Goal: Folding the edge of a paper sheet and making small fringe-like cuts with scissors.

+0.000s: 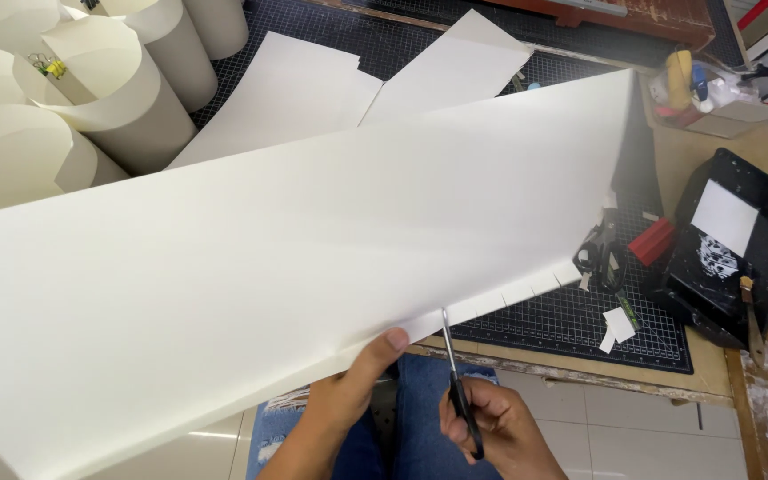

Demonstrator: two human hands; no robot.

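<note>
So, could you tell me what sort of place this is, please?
Probably a craft or model-making workshop: a gridded cutting mat covers the bench, rolled card cylinders stand at the back, and the right hand snips a large white sheet with scissors.

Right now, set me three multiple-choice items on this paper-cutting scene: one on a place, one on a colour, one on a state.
1. Where does the black tray lie?
A. At the right end of the table, beside the cutting mat
B. On the person's lap
C. On top of the paper rolls

2. What colour are the handles of the scissors in the right hand?
A. Red
B. Black
C. Yellow

3. What is the state of the near edge of the big white sheet held by the left hand?
A. Rolled into a tube
B. Torn in half
C. Cut into a row of short slits

Answers: 1 A, it sits right of the dark gridded cutting mat. 2 B, dark loops show around the fingers. 3 C, small tabs line the edge right of the blades.
</note>
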